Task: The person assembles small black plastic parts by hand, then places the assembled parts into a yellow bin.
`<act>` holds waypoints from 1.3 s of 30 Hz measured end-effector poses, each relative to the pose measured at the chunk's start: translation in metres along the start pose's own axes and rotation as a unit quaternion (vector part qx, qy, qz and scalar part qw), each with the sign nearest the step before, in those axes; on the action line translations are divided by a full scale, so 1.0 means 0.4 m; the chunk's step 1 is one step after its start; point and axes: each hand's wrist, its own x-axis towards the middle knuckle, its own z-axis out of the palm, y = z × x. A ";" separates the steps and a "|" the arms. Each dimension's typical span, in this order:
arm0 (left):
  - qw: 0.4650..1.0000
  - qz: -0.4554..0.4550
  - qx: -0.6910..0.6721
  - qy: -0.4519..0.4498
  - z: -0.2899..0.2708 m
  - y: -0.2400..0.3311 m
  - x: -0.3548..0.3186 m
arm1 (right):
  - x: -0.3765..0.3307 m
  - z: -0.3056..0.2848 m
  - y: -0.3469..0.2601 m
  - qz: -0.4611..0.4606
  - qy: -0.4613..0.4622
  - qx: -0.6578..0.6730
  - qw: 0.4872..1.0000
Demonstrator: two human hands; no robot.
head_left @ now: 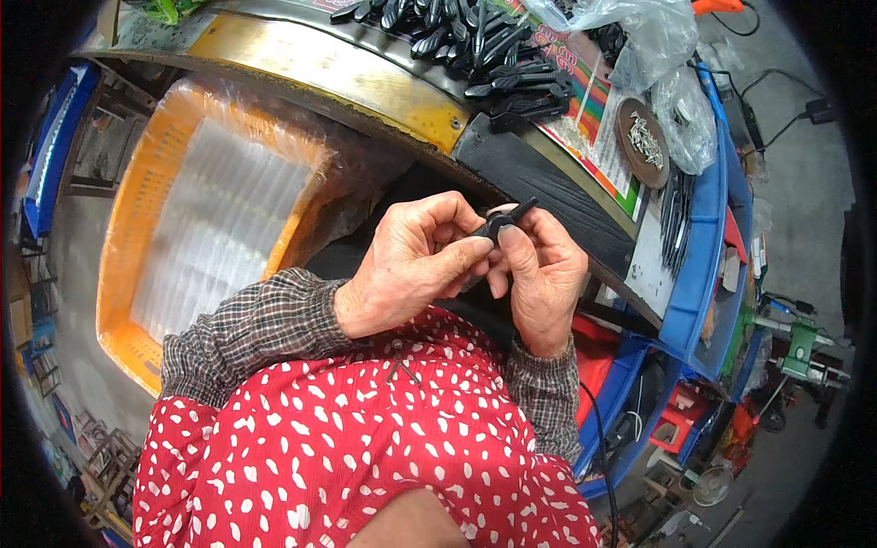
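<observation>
Between my two hands, just off the table's near edge, is a small black plastic part [498, 222] with a short dark stem pointing up to the right. My left hand [425, 251] pinches it from the left with thumb and fingertips. From the other side my right hand [545, 265] grips it, the thumb pressed on its front. Fingers hide most of the part, so its exact kind does not show. Similar-looking black plastic pieces [512, 78] lie heaped on the far side of the table.
A round brown dish [642, 143] of small metal pins stands on the table beside thin black rods [677, 219]. Clear plastic bags [685, 110] lie at the right. An orange crate [123, 274] with clear plastic tubes is at my left; blue bins [685, 310] stand at my right.
</observation>
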 end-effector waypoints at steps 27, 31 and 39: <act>1.000 0.002 0.018 0.010 -0.009 -0.017 -0.004 | -0.011 0.016 0.023 -0.001 0.045 -0.018 0.999; 1.000 -0.004 -0.006 -0.006 -0.008 -0.001 -0.007 | -0.007 0.002 -0.001 -0.012 0.014 -0.035 0.999; 0.991 -0.089 -0.069 -0.077 -0.009 0.008 -0.011 | 0.016 -0.046 0.016 -0.033 -0.067 0.049 0.996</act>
